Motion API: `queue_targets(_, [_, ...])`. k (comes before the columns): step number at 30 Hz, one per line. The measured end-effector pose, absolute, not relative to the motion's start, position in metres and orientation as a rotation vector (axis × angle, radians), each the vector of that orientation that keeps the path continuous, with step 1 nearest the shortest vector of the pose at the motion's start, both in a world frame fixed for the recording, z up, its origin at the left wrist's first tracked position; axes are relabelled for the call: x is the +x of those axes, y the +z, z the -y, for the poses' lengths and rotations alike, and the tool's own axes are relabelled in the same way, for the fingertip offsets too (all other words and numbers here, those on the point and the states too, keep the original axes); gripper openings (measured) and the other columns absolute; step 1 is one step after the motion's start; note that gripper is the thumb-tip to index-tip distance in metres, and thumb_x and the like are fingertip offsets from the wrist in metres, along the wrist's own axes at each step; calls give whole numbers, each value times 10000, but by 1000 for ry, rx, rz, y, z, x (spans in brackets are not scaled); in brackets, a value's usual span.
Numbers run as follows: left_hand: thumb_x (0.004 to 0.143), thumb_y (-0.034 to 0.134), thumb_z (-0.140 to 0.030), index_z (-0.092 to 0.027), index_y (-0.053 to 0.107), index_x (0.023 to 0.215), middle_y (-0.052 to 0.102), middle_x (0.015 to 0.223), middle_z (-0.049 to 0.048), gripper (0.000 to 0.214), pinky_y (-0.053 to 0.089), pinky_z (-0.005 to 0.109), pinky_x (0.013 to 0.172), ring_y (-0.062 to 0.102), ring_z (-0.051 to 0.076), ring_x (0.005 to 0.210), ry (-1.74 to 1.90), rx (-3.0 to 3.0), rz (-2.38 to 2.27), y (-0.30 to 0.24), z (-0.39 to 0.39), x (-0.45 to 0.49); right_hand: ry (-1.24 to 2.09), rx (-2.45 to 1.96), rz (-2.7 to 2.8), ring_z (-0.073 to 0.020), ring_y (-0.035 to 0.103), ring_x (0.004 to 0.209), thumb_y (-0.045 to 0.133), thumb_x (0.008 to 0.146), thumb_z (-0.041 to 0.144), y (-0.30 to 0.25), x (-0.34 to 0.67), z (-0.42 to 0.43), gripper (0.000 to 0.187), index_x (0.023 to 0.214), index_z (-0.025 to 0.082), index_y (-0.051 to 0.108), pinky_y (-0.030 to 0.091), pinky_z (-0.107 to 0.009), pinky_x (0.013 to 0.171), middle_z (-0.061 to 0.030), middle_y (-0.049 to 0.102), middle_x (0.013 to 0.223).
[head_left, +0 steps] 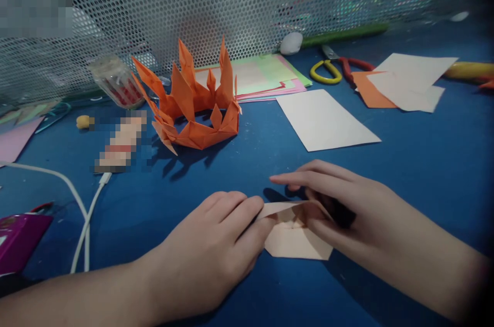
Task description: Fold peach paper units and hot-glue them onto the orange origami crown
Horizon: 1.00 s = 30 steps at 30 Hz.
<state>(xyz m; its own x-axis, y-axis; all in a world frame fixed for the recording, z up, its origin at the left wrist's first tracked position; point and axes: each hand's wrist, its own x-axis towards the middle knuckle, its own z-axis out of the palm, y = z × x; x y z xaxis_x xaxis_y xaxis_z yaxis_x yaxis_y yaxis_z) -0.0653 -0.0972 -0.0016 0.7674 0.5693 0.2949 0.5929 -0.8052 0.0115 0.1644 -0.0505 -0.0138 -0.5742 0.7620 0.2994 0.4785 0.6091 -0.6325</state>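
Observation:
A small piece of folded pale peach paper (pixel 299 243) lies on the blue table before me, its upper edge raised in a flap. My left hand (pixel 227 234) is closed on the left end of this paper, thumb along the fold and fingers curled over it. At the right end, my right hand (pixel 343 203) has its thumb pressed to the flap. Its index finger points out left above the paper, and the other fingers bend behind, partly hidden. Beyond my hands stands an orange folded-paper crown (pixel 200 134) with tall pointed pieces.
A white sheet (pixel 328 121) lies past my right hand. Behind it are stacked coloured papers (pixel 254 72), scissors (pixel 326 72) and more white sheets (pixel 417 72). On the left are a jar (pixel 118 85), a white cable (pixel 83 234) and a purple box (pixel 25 239). A perforated metal panel (pixel 154 13) borders the back.

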Motion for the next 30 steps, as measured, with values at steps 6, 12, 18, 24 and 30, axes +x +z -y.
queue_targets(6, [1022,416,-87,-51,705,1090,731,1080,142,299,585,402,795,658,276,913,-437,-2878,943,-3,98,-66,699,-908,2266,-103,656,571,459,842,43,-17,161,54,416,1079,251,731,517,-173,457,-32,701,872])
queue_targets(12, [1031,439,-87,-39,691,1178,709,1291,141,296,541,391,932,638,276,1109,-452,-2873,874,-4,99,-68,350,-808,2381,-154,653,752,464,934,56,-22,168,56,301,982,235,702,536,-260,639,-27,695,877])
queue_targets(18, [1078,401,-148,-89,721,1129,744,1275,83,329,517,359,963,668,238,1119,-497,-2852,909,-5,98,-70,27,-722,2527,-201,580,779,383,1058,159,-32,181,61,311,1011,220,685,399,-358,685,-38,665,835])
queue_targets(24, [1082,381,-156,-218,648,1315,725,1319,55,359,496,374,994,670,233,1193,-488,-2869,908,-6,96,-74,-64,-645,2550,-226,557,752,347,1013,101,-35,182,67,402,857,200,703,408,-395,727,-64,663,784])
queue_targets(30, [1089,435,-209,-152,704,1235,747,1285,17,311,479,331,990,700,192,1137,-478,-2829,932,-4,95,-71,-130,-650,2569,-234,605,767,388,905,5,-37,185,75,380,923,198,716,470,-381,736,-80,723,859])
